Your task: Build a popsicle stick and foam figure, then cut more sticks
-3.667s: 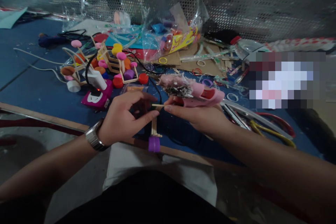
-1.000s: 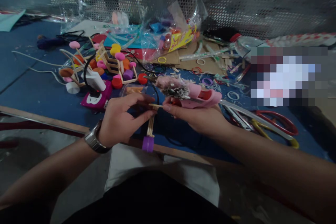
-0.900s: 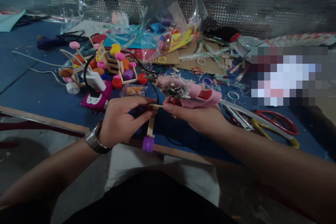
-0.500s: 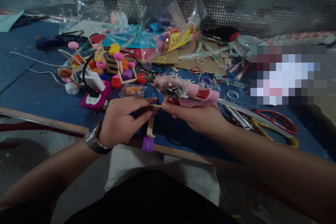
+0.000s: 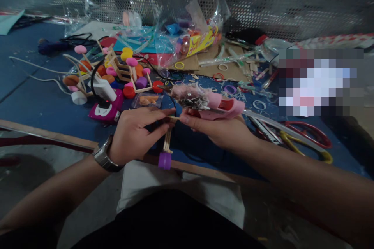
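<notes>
My left hand [image 5: 134,134], with a metal watch on the wrist, pinches a small craft piece made of wooden sticks [image 5: 168,140] with a purple cap [image 5: 164,160] at its lower end. My right hand [image 5: 222,126] grips a pink glue gun [image 5: 217,105] whose front is crusted with glue and debris. Its thumb and forefinger meet the short stick at the top of the piece. Both hands hover just above the near edge of the blue table [image 5: 43,105].
Stick models with coloured caps [image 5: 122,72] stand at the left, beside a magenta device with a white plug [image 5: 105,103]. Clear plastic bags [image 5: 187,35] of parts lie at the back before a perforated metal wall. Red and yellow scissors [image 5: 306,142] lie at the right.
Almost nothing differs: both hands hold the stick piece and the glue gun in the same place. The view has shifted slightly.
</notes>
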The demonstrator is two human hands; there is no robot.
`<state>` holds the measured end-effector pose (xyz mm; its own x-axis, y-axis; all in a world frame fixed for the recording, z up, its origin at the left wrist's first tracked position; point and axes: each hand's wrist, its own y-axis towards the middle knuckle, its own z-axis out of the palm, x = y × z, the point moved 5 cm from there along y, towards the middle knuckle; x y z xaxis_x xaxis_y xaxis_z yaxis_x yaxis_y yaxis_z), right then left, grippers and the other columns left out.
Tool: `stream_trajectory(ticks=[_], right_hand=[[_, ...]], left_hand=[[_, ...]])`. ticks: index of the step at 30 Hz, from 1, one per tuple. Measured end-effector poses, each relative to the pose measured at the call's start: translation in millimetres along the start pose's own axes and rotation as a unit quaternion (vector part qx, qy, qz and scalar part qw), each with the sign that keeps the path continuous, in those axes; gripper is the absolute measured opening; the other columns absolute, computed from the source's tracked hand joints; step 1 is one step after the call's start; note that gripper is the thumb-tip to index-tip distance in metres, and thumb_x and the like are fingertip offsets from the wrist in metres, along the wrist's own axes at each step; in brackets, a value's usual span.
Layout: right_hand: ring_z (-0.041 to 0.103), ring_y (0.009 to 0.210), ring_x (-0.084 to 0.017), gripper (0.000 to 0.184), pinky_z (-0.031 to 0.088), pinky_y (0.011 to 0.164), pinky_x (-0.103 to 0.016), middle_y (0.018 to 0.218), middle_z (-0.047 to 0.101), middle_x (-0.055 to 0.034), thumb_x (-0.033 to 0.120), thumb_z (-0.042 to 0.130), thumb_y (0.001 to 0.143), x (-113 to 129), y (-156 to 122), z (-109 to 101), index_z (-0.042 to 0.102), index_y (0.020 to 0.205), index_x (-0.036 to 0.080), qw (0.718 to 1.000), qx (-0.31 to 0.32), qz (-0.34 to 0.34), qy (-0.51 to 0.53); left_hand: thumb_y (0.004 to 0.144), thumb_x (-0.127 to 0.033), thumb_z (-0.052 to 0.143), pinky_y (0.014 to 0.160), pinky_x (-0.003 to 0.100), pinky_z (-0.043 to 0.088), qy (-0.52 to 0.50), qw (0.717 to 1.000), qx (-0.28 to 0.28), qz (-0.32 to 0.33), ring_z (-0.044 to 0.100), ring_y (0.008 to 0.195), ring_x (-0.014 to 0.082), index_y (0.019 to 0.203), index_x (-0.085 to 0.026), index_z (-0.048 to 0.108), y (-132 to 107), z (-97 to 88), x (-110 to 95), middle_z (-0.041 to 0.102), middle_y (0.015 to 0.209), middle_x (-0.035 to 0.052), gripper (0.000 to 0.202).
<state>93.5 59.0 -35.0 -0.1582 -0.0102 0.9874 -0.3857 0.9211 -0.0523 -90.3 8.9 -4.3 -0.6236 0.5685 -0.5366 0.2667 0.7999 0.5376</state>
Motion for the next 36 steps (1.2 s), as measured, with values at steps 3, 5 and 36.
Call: stream_trajectory(ticks=[3, 5, 36], right_hand=[[0.073, 0.098, -0.023, 0.028, 0.060, 0.091, -0.038, 0.097, 0.077, -0.0010, 0.046, 0.083, 0.077, 3.7, 0.9, 3.3, 0.074, 0.092, 0.026, 0.999, 0.015, -0.014, 0.027], [0.073, 0.096, -0.021, 0.027, 0.060, 0.090, -0.036, 0.096, 0.077, -0.0007, 0.046, 0.083, 0.076, 5.5, 1.6, 4.3, 0.072, 0.088, 0.025, 0.999, 0.015, -0.017, 0.035], [0.064, 0.070, -0.017, 0.027, 0.053, 0.062, -0.031, 0.080, 0.072, 0.0013, 0.051, 0.082, 0.077, 8.1, 2.7, -1.6, 0.073, 0.086, 0.026, 0.999, -0.012, -0.039, 0.028]], left_hand=[[0.091, -0.025, 0.076, 0.077, 0.026, 0.062, 0.001, 1.000, -0.001, 0.001, 0.080, 0.091, 0.0182, 0.112, -0.028, 0.080, -0.5, -0.4, 0.2, 0.083, 0.104, 0.0002, 0.022], [0.090, -0.024, 0.076, 0.078, 0.026, 0.063, 0.002, 1.000, -0.001, -0.001, 0.080, 0.091, 0.0183, 0.112, -0.029, 0.080, -0.6, -0.4, 0.6, 0.083, 0.105, 0.0002, 0.023], [0.086, -0.030, 0.081, 0.069, 0.026, 0.062, -0.042, 0.996, 0.019, -0.082, 0.076, 0.073, 0.0149, 0.103, -0.023, 0.078, 0.4, -3.8, 2.4, 0.082, 0.091, 0.0003, 0.019]])
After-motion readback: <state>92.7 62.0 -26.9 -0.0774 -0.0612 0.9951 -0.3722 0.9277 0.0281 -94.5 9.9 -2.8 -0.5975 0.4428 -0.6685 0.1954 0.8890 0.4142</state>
